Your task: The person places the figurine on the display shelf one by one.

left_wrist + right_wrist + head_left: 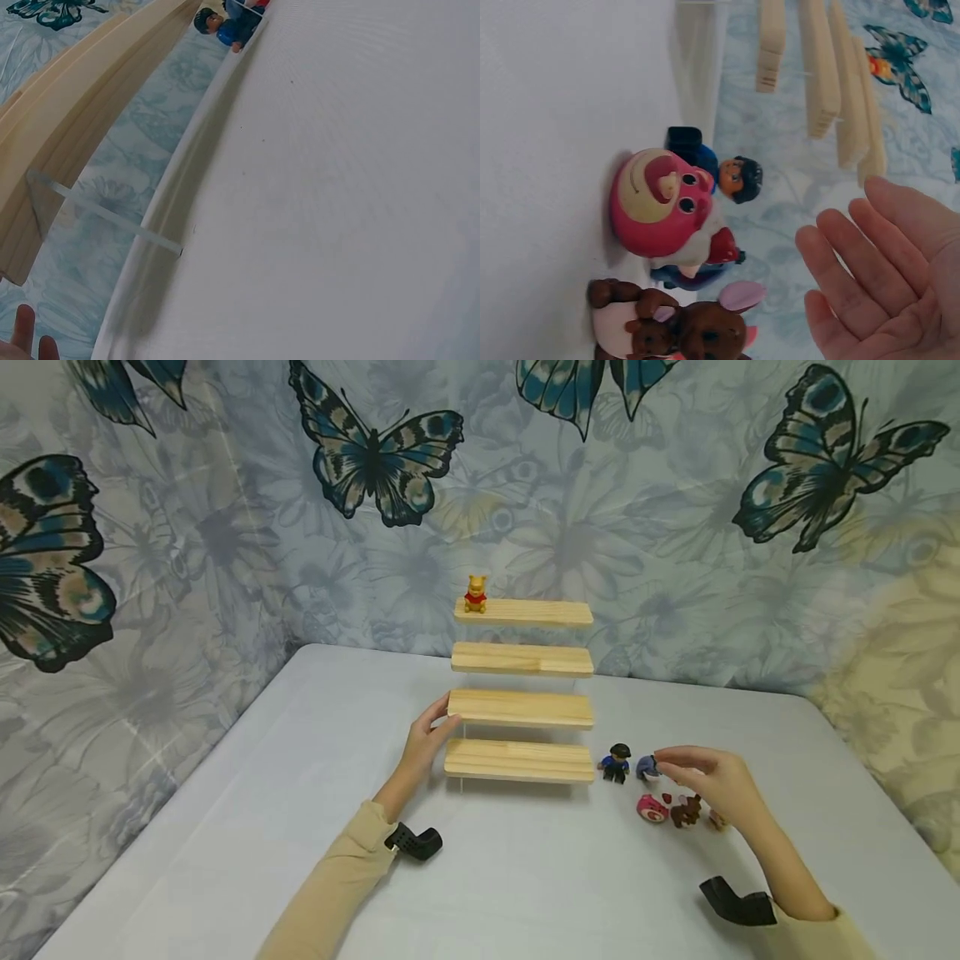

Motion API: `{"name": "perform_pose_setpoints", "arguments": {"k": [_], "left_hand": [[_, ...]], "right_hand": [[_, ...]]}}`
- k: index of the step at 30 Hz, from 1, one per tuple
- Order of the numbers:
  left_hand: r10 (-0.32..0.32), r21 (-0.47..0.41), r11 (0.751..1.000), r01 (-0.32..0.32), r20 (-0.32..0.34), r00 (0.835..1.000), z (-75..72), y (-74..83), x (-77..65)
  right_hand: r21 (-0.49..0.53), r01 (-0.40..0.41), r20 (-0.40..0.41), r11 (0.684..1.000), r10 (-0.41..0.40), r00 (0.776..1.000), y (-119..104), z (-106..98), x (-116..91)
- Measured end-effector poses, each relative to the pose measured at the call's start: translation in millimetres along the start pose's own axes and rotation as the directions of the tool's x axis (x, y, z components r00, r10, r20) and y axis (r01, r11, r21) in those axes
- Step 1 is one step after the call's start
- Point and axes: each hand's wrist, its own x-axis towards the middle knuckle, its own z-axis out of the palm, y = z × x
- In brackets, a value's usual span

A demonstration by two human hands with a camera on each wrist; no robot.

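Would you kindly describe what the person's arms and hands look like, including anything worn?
The left sleeve and right sleeve are beige, each with a black, bent attachment near its end. The left hand and right hand are gloveless.

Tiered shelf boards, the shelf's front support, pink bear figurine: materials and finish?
Shelf boards: likely pine or similar softwood, smooth, fairly matte; pale with visible grain.
Front support: probably clear acrylic, though glass can't be excluded; see-through strip.
Pink bear figurine: probably painted plastic, satin-looking; smooth, moulded-looking curves and crisp colours. Vinyl or resin possible.
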Motion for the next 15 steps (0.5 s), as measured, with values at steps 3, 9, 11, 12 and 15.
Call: {"name": "perform_pose_setpoints", "arguments": {"k": [3,9,11,12,15], "left_hand": [[0.013,0.004,1.0,-0.013,-0.002,1.0,-2.9,-1.0,-0.4],[0.024,-0.011,1.0,-0.024,0.012,1.0,-2.8,-7.5,2.8],[0.023,-0.006,1.0,-0.023,0.008,1.0,-1.3,-7.1,2.7],[0.023,0.0,1.0,-0.023,0.002,1.0,-0.6,-6.3,2.4],[0.018,0.015,1.0,-0.018,-0.009,1.0,0.6,-1.0,0.3]], "right_hand": [[-0.002,0.01,0.022,1.0,-0.01,1.0,-13,2,1],[0.009,-0.044,0.167,0.999,0.041,0.985,-96,-23,-6],[-0.012,-0.04,0.195,0.999,0.042,0.98,-108,-27,-8],[-0.024,-0.031,0.2,0.999,0.035,0.979,-108,-27,-8],[-0.041,-0.004,0.215,0.999,0.013,0.976,-103,-24,-8]]}}
